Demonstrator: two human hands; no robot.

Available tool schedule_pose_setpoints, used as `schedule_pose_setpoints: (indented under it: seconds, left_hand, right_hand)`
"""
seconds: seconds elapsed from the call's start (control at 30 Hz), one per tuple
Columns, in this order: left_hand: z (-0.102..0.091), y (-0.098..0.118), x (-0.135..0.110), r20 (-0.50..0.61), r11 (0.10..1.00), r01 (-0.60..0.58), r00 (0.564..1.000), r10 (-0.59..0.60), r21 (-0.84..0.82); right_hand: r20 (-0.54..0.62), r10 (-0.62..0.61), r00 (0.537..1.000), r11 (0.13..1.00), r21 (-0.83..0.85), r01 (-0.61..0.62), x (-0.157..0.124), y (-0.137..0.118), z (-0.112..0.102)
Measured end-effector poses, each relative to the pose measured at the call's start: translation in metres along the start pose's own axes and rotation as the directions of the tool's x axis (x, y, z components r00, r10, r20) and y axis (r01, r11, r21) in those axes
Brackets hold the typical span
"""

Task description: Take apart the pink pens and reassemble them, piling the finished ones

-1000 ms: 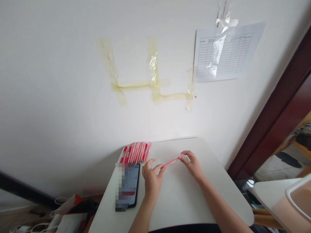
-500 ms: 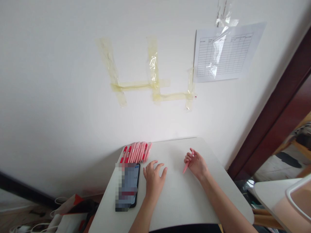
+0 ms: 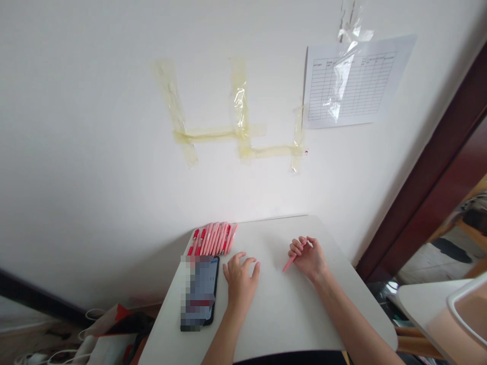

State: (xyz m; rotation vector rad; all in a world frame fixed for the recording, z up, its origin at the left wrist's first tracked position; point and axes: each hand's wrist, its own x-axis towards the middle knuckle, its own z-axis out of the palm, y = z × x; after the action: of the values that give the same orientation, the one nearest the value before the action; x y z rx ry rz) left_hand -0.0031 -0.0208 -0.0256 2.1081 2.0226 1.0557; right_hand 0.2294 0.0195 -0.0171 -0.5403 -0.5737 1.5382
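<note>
My right hand (image 3: pixel 307 257) is closed around a pink pen (image 3: pixel 288 263), whose lower end sticks out to the left, below the curled fingers. The rest of that pen is hidden in the palm. My left hand (image 3: pixel 241 276) hovers or rests over the white table (image 3: pixel 274 314) with fingers apart and slightly bent, holding nothing. Just beyond it lies a row of several pink and red pens (image 3: pixel 215 239), side by side at the table's far left corner. A phone (image 3: pixel 201 294), partly blurred out, lies left of my left hand.
The table's far edge meets a white wall (image 3: pixel 114 152) bearing strips of yellowed tape (image 3: pixel 239 101) and a taped printed sheet (image 3: pixel 350 86). Cables and bags (image 3: pixel 110 324) are on the floor at left. A white surface (image 3: pixel 429 304) stands at right, near a dark red frame (image 3: pixel 429 167).
My right hand has turned and its fingers have shifted on the pen, so the pen's upper end no longer shows. My left hand has barely moved.
</note>
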Motion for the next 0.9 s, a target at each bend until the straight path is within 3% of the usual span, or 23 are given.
schedule_pose_setpoints:
  seconds: [0.1,0.3,0.73,0.9]
  left_hand:
    - [-0.0003,0.0005,-0.0004,0.003,1.000,0.005,1.000,-0.005,-0.002]
    - [-0.0001,0.0000,-0.0009,0.014,1.000,0.025,1.000,-0.025,0.002]
    - [0.0011,-0.0014,-0.0007,0.045,0.999,0.022,0.999,-0.023,0.023]
    - [0.0001,-0.0006,-0.0013,0.047,1.000,0.014,0.999,-0.015,0.021]
  right_hand:
    - [0.004,0.018,1.000,0.999,0.037,-0.018,-0.0003,0.0004,0.0012]
    - [-0.012,-0.013,1.000,0.996,-0.084,0.012,-0.0012,0.0006,0.0034]
    - [-0.010,-0.030,0.999,0.999,-0.031,0.030,0.0014,0.0023,-0.0010]
    - [-0.012,-0.044,0.999,0.996,-0.084,0.042,0.0001,0.0016,0.0021]
